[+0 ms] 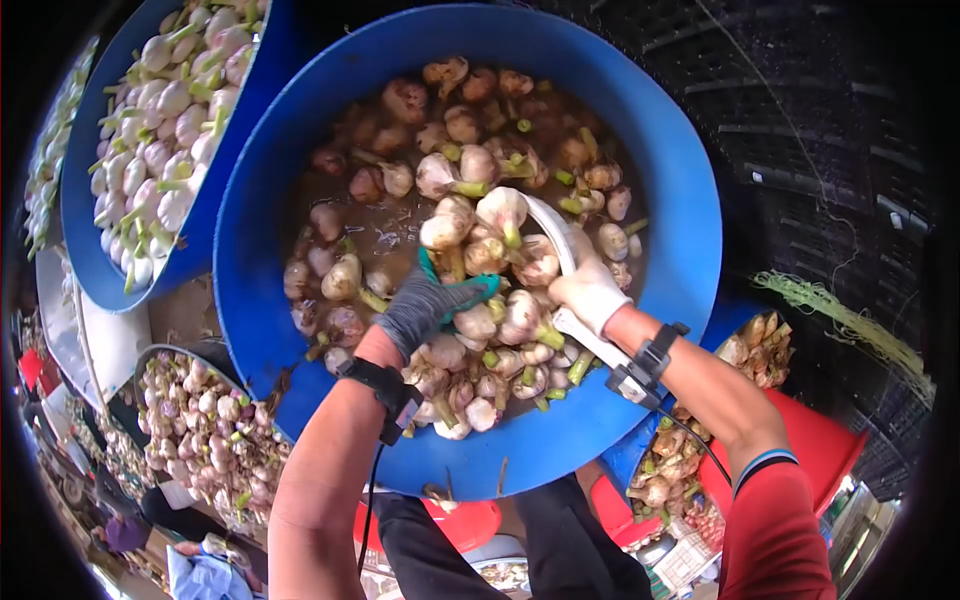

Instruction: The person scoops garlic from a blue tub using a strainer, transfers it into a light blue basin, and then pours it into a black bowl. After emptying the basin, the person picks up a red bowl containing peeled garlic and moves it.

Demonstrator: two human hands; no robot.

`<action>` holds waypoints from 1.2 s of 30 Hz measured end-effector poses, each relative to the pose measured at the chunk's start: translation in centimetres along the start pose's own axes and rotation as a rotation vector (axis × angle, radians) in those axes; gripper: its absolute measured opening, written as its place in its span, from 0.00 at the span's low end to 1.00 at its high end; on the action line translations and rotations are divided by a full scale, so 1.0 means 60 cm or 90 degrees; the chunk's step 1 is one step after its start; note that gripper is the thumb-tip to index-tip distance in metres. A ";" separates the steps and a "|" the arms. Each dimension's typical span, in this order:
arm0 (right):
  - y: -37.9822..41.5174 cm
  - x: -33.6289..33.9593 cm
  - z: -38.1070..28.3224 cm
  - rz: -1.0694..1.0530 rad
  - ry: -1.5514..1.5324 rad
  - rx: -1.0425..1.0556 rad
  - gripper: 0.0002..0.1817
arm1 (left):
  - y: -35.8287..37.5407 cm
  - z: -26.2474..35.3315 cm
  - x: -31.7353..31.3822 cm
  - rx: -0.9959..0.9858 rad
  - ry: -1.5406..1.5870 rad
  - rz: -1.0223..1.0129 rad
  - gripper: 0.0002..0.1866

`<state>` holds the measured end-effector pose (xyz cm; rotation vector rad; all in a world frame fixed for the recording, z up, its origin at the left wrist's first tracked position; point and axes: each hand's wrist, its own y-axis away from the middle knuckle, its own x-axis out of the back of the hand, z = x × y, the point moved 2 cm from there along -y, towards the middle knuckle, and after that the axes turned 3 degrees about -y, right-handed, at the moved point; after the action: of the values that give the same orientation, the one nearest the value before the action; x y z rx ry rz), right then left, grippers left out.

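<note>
Muddy water and many garlic bulbs fill a large round blue tub in front of me. My left hand, in a grey and green glove, reaches in among the bulbs. Its thumb is spread away from the fingers, and the fingertips are partly hidden by garlic. My right hand, in a white glove, is closed around a white curved plastic rim. Bulbs are heaped beside this rim, and most of whatever it belongs to is hidden under them. Both wrists wear black straps with a small device.
Cleaner garlic fills another blue tub at upper left. A heap of garlic stands at lower left. Red containers and brownish garlic lie at lower right. Black crates and green netting are on the right. Other people are at lower left.
</note>
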<state>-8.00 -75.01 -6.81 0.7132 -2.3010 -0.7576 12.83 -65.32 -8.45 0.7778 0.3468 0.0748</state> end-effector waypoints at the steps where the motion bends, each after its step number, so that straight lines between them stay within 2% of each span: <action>1: 0.014 0.007 -0.005 0.014 -0.028 0.033 0.41 | 0.017 0.015 -0.013 0.006 -0.008 0.020 0.49; 4: 0.060 0.038 -0.032 -0.024 -0.178 0.024 0.41 | 0.039 0.005 -0.043 -0.080 0.030 0.045 0.47; 5: 0.076 0.050 -0.045 -0.061 -0.203 -0.014 0.44 | 0.064 0.039 -0.061 -0.125 0.013 0.080 0.46; 7: 0.102 0.062 -0.053 -0.033 -0.226 -0.015 0.47 | 0.071 0.024 -0.085 -0.068 0.133 0.048 0.45; 8: 0.111 0.071 -0.048 -0.024 -0.180 0.059 0.49 | 0.098 0.052 -0.097 -0.131 0.090 0.046 0.41; 9: 0.133 0.071 -0.079 -0.035 -0.210 0.055 0.45 | 0.095 0.037 -0.102 -0.218 -0.026 0.026 0.38; 11: 0.168 0.071 -0.117 -0.053 -0.243 0.000 0.38 | 0.112 0.015 -0.123 -0.272 0.002 0.051 0.52; 13: 0.178 0.075 -0.129 -0.078 -0.156 0.062 0.32 | 0.141 -0.005 -0.142 -0.495 -0.614 0.260 0.59; 15: 0.232 0.049 -0.208 -0.099 -0.238 0.037 0.30 | 0.212 0.057 -0.131 -0.327 -0.009 0.214 0.56; 17: 0.241 0.064 -0.192 -0.154 -0.248 0.020 0.29 | 0.265 0.084 -0.116 -0.226 -0.038 0.203 0.62; 20: 0.272 0.040 -0.235 -0.107 -0.178 0.070 0.30 | 0.341 0.094 -0.098 -0.239 -0.050 0.258 0.62; 23: 0.334 -0.028 -0.333 -0.127 -0.078 0.132 0.28 | 0.432 0.104 -0.058 -0.265 0.029 0.298 0.60; 24: 0.355 -0.062 -0.364 -0.138 -0.065 0.143 0.28 | 0.457 0.099 -0.042 -0.283 0.005 0.351 0.60; 27: 0.415 -0.188 -0.438 -0.197 -0.130 0.125 0.29 | 0.538 0.073 0.027 -0.345 0.014 0.463 0.60; 28: 0.422 -0.233 -0.448 -0.222 -0.126 0.150 0.29 | 0.560 0.056 0.056 -0.317 0.007 0.485 0.60; 30: 0.438 -0.333 -0.475 -0.282 -0.111 0.165 0.32 | 0.597 0.007 0.129 -0.355 0.040 0.547 0.63; 31: 0.435 -0.376 -0.471 -0.327 -0.173 0.156 0.35 | 0.613 -0.022 0.167 -0.359 0.018 0.597 0.64; 32: 0.445 -0.429 -0.480 -0.362 -0.139 0.162 0.37 | 0.648 -0.039 0.213 -0.377 0.138 0.537 0.65; 33: 0.457 -0.490 -0.489 -0.396 -0.104 0.167 0.38 | 0.669 -0.069 0.253 -0.373 0.128 0.581 0.66; 35: 0.458 -0.604 -0.488 -0.413 0.036 0.227 0.38 | 0.716 -0.131 0.332 -0.349 0.069 0.674 0.67; 36: 0.476 -0.664 -0.489 -0.427 -0.017 0.193 0.36 | 0.732 -0.172 0.368 -0.356 0.117 0.684 0.66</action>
<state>30.31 -39.51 16.30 1.6691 -2.2210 -0.6963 32.83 -22.82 9.29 0.3234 0.0355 1.2072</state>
